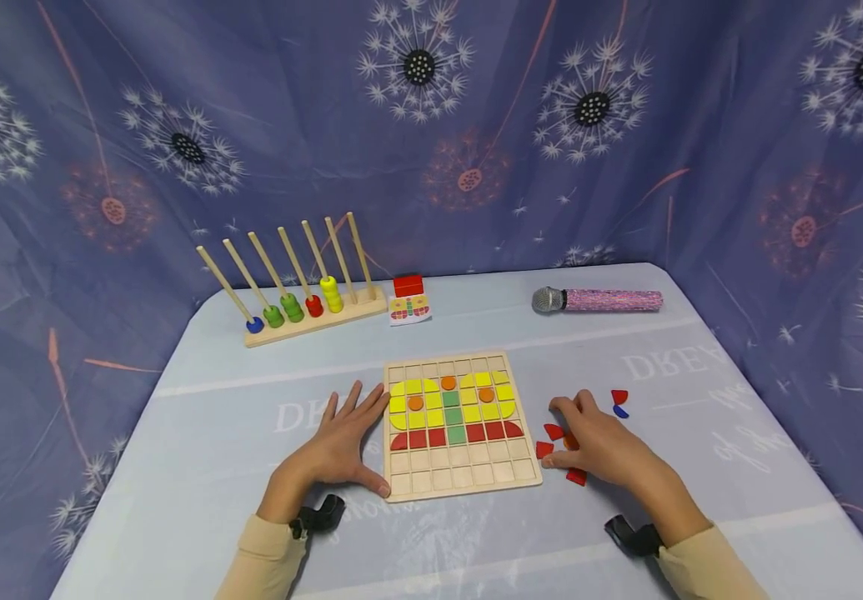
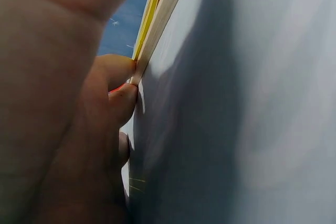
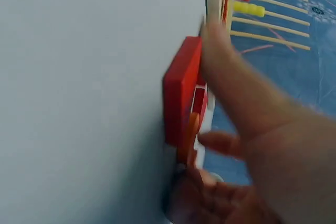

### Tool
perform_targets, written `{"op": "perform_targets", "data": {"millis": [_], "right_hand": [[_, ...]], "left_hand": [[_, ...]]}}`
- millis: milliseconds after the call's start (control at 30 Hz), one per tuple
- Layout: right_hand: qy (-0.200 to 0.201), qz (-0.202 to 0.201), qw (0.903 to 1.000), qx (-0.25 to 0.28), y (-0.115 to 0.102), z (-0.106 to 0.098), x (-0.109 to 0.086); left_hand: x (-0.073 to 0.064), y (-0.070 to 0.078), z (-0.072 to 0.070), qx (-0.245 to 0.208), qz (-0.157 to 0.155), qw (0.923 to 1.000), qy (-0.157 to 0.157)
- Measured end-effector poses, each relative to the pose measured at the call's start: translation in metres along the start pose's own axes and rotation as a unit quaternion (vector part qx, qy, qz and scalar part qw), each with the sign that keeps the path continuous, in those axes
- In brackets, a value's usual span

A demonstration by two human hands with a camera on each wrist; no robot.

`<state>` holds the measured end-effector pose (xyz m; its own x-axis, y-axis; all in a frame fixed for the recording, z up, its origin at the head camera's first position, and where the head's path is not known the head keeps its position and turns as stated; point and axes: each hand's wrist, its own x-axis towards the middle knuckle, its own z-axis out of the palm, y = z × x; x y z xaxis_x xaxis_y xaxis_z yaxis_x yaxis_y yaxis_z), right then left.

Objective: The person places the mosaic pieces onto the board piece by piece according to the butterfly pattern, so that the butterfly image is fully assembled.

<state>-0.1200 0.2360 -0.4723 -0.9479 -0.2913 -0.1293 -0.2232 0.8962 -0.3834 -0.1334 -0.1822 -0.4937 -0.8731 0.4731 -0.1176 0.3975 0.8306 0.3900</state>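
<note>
A wooden grid board point(image 1: 461, 483) lies on the table with yellow, red, green and orange tiles forming a butterfly-like pattern. My left hand point(image 1: 341, 442) is spread along its left side, fingertips at the edge and thumb at the near corner. In the left wrist view, fingers point(image 2: 122, 103) touch the board's edge point(image 2: 163, 19). To the right of the board, my right hand point(image 1: 604, 442) hovers low over loose pieces, thumb and fingers apart. Around it are several red pieces point(image 1: 576, 477) and an orange disc point(image 1: 570, 442), partly hidden. The right wrist view shows a red block point(image 3: 181, 87) near the thumb.
A rounded red piece point(image 1: 619, 396) and a blue piece point(image 1: 621, 412) lie beyond my right hand. At the back stand a peg rack point(image 1: 314, 321) with coloured beads and a small butterfly card point(image 1: 409, 309) against a red block point(image 1: 408, 286). A glittery pink microphone point(image 1: 611, 301) lies back right.
</note>
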Motion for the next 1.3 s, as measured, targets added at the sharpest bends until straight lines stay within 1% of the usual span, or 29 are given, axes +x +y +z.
{"op": "perform_targets", "data": {"millis": [67,167,233,300,367,433,467,533,600,700,767,833,900,1033,1133,1200,1300], "right_hand": [[-0.002,-0.003,1.0,-0.004,0.002,-0.003,0.01],[-0.011,-0.004,0.9998,0.013,0.007,-0.011,0.018],[-0.036,-0.005,0.999,0.025,0.009,-0.017,0.018],[-0.068,-0.003,0.9974,0.024,0.011,-0.022,0.014],[-0.094,0.001,0.9955,0.013,0.013,-0.025,0.008],[-0.101,0.003,0.9949,-0.007,0.014,-0.027,0.004],[-0.099,0.007,0.995,-0.014,0.014,-0.028,0.004],[-0.078,0.01,0.9966,-0.025,0.016,-0.028,0.007],[-0.041,0.01,0.9985,-0.036,0.019,-0.028,0.013],[0.012,0.008,0.9992,-0.038,0.026,-0.025,0.019],[0.031,0.007,0.9991,-0.029,0.029,-0.024,0.022],[0.034,0.004,0.9993,-0.014,0.031,-0.024,0.024],[0.037,-0.008,0.9993,0.002,0.031,-0.024,0.026],[0.043,-0.055,0.9973,0.02,0.022,-0.023,0.03],[0.033,-0.093,0.9949,0.025,0.013,-0.019,0.034],[0.021,-0.109,0.9935,0.025,0.009,-0.016,0.037],[0.011,-0.115,0.993,0.025,0.004,-0.011,0.041]], "left_hand": [[0.0,-0.001,0.0,0.004,-0.006,1.0,-0.001],[0.0,-0.001,0.0,0.008,-0.007,0.9999,-0.002],[0.0,-0.001,0.0,0.004,-0.004,1.0,0.0],[-0.001,-0.001,0.0,0.001,-0.003,1.0,0.001],[-0.001,-0.001,0.001,-0.005,-0.001,1.0,0.004],[-0.001,-0.001,0.001,-0.003,-0.002,1.0,0.003],[-0.002,-0.001,0.001,-0.003,-0.001,1.0,0.005],[-0.002,-0.001,0.001,-0.004,-0.001,1.0,0.005],[-0.001,-0.001,0.001,-0.002,-0.002,1.0,0.005],[0.0,-0.001,0.003,0.005,-0.005,0.9999,0.008],[0.001,0.001,0.004,0.011,-0.004,0.9998,0.014],[0.001,0.003,0.005,0.016,-0.003,0.9996,0.023],[0.001,0.005,0.004,0.017,-0.001,0.9994,0.031],[0.0,0.006,0.004,0.019,-0.002,0.9992,0.035],[0.0,0.007,0.003,0.017,-0.006,0.9994,0.03],[0.0,0.007,0.003,0.015,-0.008,0.9995,0.027],[0.0,0.008,0.004,0.009,-0.007,0.9996,0.026]]}}
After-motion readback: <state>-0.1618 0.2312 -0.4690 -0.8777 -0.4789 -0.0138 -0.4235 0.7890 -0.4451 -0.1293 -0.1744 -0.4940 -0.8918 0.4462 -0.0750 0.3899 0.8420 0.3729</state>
